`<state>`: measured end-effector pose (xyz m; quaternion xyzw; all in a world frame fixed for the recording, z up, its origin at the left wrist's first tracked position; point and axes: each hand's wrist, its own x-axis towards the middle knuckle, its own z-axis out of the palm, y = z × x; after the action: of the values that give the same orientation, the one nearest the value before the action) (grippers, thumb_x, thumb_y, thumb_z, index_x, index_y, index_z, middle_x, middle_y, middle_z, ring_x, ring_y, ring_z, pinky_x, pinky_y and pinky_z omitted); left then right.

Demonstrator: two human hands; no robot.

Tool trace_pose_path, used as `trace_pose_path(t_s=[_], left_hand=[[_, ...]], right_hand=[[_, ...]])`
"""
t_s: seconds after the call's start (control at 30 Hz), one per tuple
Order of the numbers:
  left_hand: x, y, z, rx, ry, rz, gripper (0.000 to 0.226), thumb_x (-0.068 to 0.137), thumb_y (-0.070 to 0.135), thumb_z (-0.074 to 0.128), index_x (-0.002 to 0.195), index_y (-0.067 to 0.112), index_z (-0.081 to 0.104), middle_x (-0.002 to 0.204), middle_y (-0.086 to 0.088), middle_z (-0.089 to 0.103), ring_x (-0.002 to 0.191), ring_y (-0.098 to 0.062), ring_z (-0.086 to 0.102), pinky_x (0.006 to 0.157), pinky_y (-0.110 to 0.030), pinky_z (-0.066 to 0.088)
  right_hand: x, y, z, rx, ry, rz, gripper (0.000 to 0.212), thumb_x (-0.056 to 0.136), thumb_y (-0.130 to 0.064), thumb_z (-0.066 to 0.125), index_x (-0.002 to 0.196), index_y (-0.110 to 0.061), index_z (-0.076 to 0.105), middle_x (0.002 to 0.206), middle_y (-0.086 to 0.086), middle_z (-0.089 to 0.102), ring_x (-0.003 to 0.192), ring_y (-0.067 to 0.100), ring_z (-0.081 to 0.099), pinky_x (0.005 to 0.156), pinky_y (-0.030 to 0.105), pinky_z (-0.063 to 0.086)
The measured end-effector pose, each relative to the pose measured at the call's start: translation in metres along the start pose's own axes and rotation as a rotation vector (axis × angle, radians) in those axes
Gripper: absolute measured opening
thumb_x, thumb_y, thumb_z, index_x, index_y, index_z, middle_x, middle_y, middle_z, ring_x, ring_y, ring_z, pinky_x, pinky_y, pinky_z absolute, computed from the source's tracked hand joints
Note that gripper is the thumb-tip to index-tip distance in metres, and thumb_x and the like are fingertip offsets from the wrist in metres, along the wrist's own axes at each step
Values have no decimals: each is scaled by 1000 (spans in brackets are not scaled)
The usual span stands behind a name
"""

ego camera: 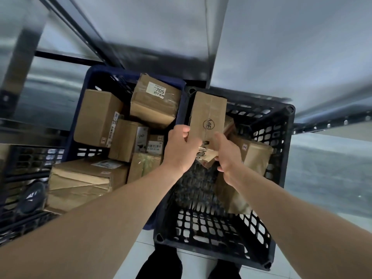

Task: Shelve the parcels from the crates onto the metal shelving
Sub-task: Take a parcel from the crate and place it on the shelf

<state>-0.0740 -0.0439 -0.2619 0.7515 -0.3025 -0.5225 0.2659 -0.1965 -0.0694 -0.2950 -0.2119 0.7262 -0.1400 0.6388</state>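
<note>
Pick-up step: left hand (pixel 182 150) and right hand (pixel 225 156) clamp a box (pixel 208 115) above the right crate (pixel 281 137); next, lift to the shelving (pixel 281 47).

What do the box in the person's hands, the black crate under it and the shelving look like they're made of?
The slim brown box with the round printed logo, in the grip of the left hand and right hand, looks like matte corrugated cardboard with a clear tape strip. The black lattice crate seems moulded plastic, given its regular cut-outs and slight sheen. The grey shelving looks like smooth painted metal, though it is blurred.
</note>
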Motion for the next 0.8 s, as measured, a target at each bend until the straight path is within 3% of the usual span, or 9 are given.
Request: trace_pose_path(t_s=[0.1,0.2,0.27,0.37,0.47,0.53,0.6,0.67,0.8], left_hand=[[-3,21,-2,-78,65,104,12,85,34,65,83,35,54,92,4,64,85,-12,60,87,-36,52],[5,43,-7,-51,33,164,35,85,46,63,107,18,68,100,-2,72,97,-21,68,93,-51,54],[13,54,-10,19,-48,189,33,93,39,60,115,16,67,109,-1,72,102,-18,66,95,-48,53],[29,58,-11,248,-135,167,34,99,12,49,130,18,58,123,-4,67,109,-19,61,98,-45,51],[44,49,-9,444,-167,93,63,101,6,44,157,26,24,145,-7,52,120,-24,55,94,-38,51],[49,41,-5,369,-189,35,71,101,3,45,159,31,13,150,-6,45,114,-17,51,84,-26,46],[48,35,1,223,-162,12,66,101,2,46,157,29,24,141,-6,51,105,-13,52,80,-23,47],[47,29,7,92,-56,-5,55,99,3,54,148,25,41,127,-2,56,98,-10,56,70,-14,49],[51,22,11,-63,160,-55,43,90,9,70,127,17,51,121,0,54,104,-14,57,71,-15,43]], right_hand=[[-6,-3,-9,82,65,-60,48,92,-58,45,96,-18,71,83,-2,75,76,17,65,61,31,40],[-12,-9,-17,301,5,-22,43,93,-52,48,77,-14,59,67,3,60,67,20,55,61,31,45],[-12,-13,-18,395,-31,-15,36,93,-46,52,87,-11,60,72,6,57,65,21,59,69,37,58],[-6,-19,-17,433,-63,-20,40,97,-37,54,129,-12,55,86,9,63,65,19,67,73,40,63],[0,-20,-19,300,-59,-80,51,102,-28,52,149,-36,35,108,11,64,81,21,68,72,39,58],[6,-13,-20,157,-30,-173,62,100,-27,54,154,-41,28,122,6,63,97,22,66,80,43,57],[13,-7,-23,0,10,-253,67,96,-24,56,153,-43,28,128,-1,60,110,20,61,91,46,55],[16,-7,-30,-132,34,-299,68,91,-19,63,150,-39,35,136,-2,53,118,19,55,89,37,52],[23,-12,-45,-245,60,-325,48,86,-29,76,124,-29,46,126,-5,59,109,15,61,91,39,53]])
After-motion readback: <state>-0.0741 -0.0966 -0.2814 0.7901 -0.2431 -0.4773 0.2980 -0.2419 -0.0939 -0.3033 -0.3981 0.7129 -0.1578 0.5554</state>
